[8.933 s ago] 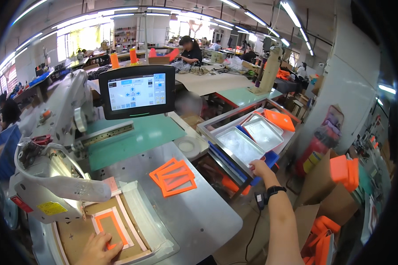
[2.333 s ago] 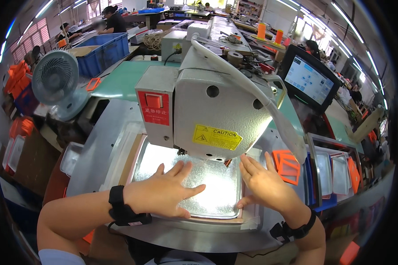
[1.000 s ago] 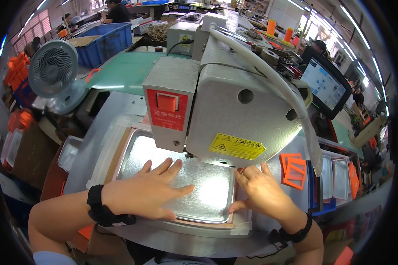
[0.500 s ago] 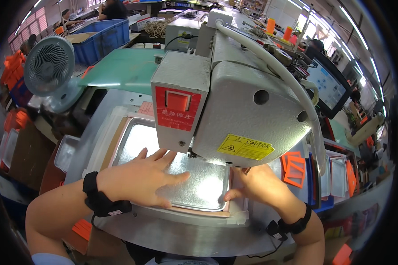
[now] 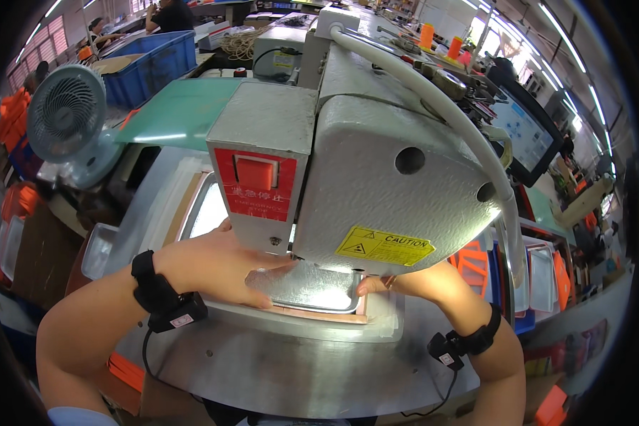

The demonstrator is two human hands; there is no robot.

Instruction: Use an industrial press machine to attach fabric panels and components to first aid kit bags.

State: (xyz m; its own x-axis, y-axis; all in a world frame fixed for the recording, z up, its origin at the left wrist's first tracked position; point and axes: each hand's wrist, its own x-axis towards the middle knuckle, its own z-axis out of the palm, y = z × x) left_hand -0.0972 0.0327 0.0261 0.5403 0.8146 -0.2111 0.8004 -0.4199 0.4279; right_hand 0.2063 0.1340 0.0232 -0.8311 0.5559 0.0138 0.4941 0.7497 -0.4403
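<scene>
Beneath the grey head of an industrial sewing machine [image 5: 397,192] lies a shiny, silvery rectangular tray-like panel [image 5: 312,287] with rounded corners, bordered by a tan frame [image 5: 319,314]. My left hand [image 5: 216,266] lies spread over its left part, thumb and index finger apart; the other fingertips are hidden behind the machine's switch box. At the right edge of the panel is my right hand [image 5: 405,282], its thumb touching or just above the rim. The machine head hides most of its other fingers. Each wrist wears a black band with a small cabled box.
A red emergency switch [image 5: 255,172] faces me on the machine. Left stand a grey fan [image 5: 67,113] and a blue crate [image 5: 153,67]. Orange frames [image 5: 470,266] and pale trays [image 5: 539,277] lie to the right, below a screen [image 5: 525,131]. People sit far back.
My view has shifted, so the machine sits further left and covers more of the panel. Both hands have moved farther in under the machine head, and the panel's near edge appears higher.
</scene>
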